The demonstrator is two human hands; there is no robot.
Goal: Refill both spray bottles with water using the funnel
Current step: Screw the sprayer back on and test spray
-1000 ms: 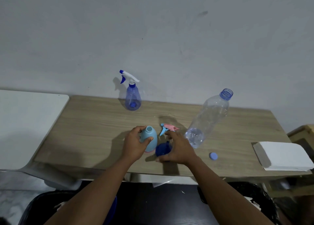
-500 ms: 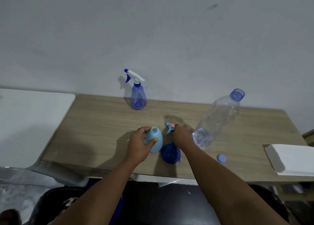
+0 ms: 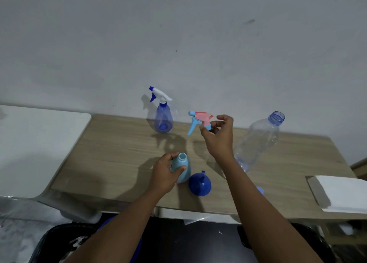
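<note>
1. So, our left hand (image 3: 164, 175) wraps the pale blue bottle (image 3: 185, 176) at lower centre of the frame, thumb across its front and fingers curled behind. The bottle stands on the table (image 3: 119, 153), neck open and facing up.
2. Our right hand (image 3: 218, 139) is raised above the table at centre frame. Thumb and fingertips pinch the collar of the pink and blue trigger head (image 3: 201, 118), whose nozzle points to the left of the frame.
3. Just right of the pale blue bottle sits the funnel (image 3: 199, 185), wide mouth down on the table, spout pointing up; we cannot tell whether the two touch.
4. That is the relation that matters. The funnel lies below our right hand in the frame, towards the near edge, and must be turned over before its spout can enter the neck.
5. Our left hand is nearer but busy steadying the bottle, so we judge the right hand should set the trigger head down first, then drop to the funnel.
6. For room, bare wood lies between the dark blue spray bottle (image 3: 163, 118) at upper centre and our hands.
7. The uncapped water bottle (image 3: 260, 139) stands just right of our right wrist, its cap (image 3: 260, 190) half hidden by the forearm, so a wide swing rightward risks knocking it.
8. The funnel is near the table's front edge, and the white stack (image 3: 343, 193) at lower right is well apart.
</note>
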